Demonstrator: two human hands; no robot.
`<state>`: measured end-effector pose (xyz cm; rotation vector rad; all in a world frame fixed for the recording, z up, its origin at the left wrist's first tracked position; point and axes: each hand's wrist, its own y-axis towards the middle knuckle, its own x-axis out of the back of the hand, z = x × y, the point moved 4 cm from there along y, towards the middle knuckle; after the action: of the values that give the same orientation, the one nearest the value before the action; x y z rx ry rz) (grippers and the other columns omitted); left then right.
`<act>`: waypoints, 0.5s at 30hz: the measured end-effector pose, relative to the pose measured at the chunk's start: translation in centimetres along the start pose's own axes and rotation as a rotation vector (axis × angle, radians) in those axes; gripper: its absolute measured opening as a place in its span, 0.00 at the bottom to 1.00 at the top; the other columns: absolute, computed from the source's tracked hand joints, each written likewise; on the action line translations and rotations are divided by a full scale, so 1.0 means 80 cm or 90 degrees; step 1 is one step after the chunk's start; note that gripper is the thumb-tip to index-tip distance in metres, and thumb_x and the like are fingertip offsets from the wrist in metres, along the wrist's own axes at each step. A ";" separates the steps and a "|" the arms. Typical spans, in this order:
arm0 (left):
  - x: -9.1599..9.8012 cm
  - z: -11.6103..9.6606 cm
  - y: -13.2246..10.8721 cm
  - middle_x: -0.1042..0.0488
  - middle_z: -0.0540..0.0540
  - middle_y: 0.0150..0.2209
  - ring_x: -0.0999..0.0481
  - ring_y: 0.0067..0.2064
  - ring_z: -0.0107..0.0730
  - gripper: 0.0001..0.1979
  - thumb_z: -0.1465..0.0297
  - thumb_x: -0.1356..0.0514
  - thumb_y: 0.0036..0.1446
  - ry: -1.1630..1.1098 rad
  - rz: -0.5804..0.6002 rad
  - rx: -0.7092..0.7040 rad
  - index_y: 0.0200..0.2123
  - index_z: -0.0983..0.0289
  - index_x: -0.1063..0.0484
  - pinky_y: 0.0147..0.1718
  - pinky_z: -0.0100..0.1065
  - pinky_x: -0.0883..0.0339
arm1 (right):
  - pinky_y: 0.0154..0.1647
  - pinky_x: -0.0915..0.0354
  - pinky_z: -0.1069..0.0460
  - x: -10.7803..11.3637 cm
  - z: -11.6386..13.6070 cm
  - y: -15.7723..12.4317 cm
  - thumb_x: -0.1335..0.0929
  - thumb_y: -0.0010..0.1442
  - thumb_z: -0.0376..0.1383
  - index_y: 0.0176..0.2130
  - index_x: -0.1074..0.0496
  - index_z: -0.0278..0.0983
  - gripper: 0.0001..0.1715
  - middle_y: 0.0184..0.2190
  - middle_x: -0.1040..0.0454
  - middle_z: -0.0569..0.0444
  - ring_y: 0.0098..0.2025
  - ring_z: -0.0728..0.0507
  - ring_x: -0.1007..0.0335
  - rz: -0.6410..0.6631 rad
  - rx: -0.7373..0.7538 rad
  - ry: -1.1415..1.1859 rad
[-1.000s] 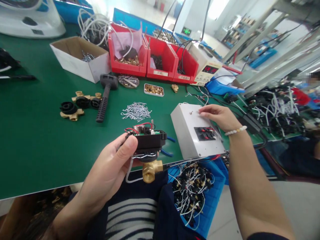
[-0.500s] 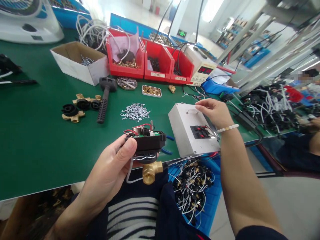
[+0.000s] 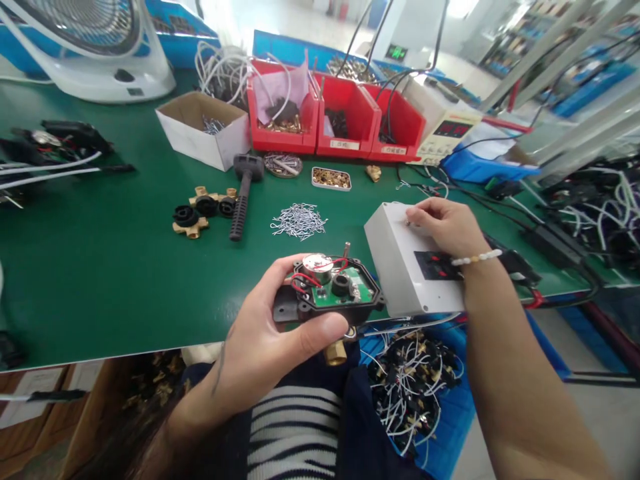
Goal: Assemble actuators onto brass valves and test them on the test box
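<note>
My left hand (image 3: 280, 333) holds a black housing (image 3: 345, 310) from its left side, the thumb along the near edge. Inside the open top show a green circuit board (image 3: 357, 283), a round silver motor and red wires. A brass fitting (image 3: 335, 353) hangs below it. My right hand (image 3: 443, 227), with a beaded bracelet, has its fingertips pinched at a small metal switch on top of the grey box (image 3: 395, 267). What is between those fingertips is mostly hidden. Black and red terminals (image 3: 437, 265) sit on the box beside the wrist.
Metal clips (image 3: 299, 221), a black mallet (image 3: 241, 200) and brass fittings (image 3: 193, 223) lie on the green table (image 3: 125, 287). Behind are red bins (image 3: 345, 143), a white box (image 3: 200, 143) and a fan (image 3: 110, 73). A blue crate (image 3: 450, 413) of wired parts is below.
My left hand has turned the housing so its open top faces the camera. My right hand's fingers have closed in on the switch. The whole view has shifted, showing more on the left.
</note>
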<state>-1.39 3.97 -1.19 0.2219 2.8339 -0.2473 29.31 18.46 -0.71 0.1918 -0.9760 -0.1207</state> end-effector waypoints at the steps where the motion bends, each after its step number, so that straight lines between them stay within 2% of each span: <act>1: -0.001 0.000 -0.001 0.19 0.55 0.45 0.20 0.44 0.40 0.28 0.59 0.26 0.48 -0.006 -0.002 -0.001 0.51 0.61 0.27 0.43 0.31 0.27 | 0.34 0.34 0.48 0.000 0.001 0.000 0.29 0.57 0.51 0.27 0.24 0.39 0.19 0.26 0.22 0.52 0.29 0.42 0.28 0.000 0.001 -0.006; 6: -0.005 0.009 0.002 0.19 0.62 0.44 0.18 0.41 0.43 0.31 0.47 0.36 0.57 -0.139 0.017 0.033 0.51 0.67 0.26 0.40 0.36 0.24 | 0.37 0.33 0.48 -0.001 0.002 0.001 0.34 0.61 0.59 0.26 0.25 0.39 0.29 0.26 0.22 0.50 0.31 0.41 0.26 0.012 0.005 -0.001; 10: -0.006 0.013 0.006 0.18 0.60 0.41 0.18 0.39 0.41 0.28 0.48 0.35 0.57 -0.202 0.014 0.056 0.48 0.67 0.24 0.39 0.34 0.22 | 0.37 0.32 0.48 -0.002 0.003 0.000 0.34 0.59 0.63 0.26 0.26 0.40 0.32 0.25 0.23 0.51 0.31 0.42 0.26 0.013 0.008 0.016; 15: -0.007 0.015 0.007 0.18 0.59 0.38 0.17 0.40 0.40 0.26 0.49 0.36 0.59 -0.200 0.018 0.058 0.45 0.68 0.23 0.43 0.34 0.23 | 0.38 0.34 0.50 -0.003 0.005 -0.002 0.33 0.60 0.62 0.26 0.27 0.39 0.31 0.26 0.24 0.51 0.30 0.44 0.28 0.012 -0.016 0.038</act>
<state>-0.43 4.22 -2.21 0.2205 2.5094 -0.3716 28.83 18.30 -0.67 0.1622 -0.9165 -0.1091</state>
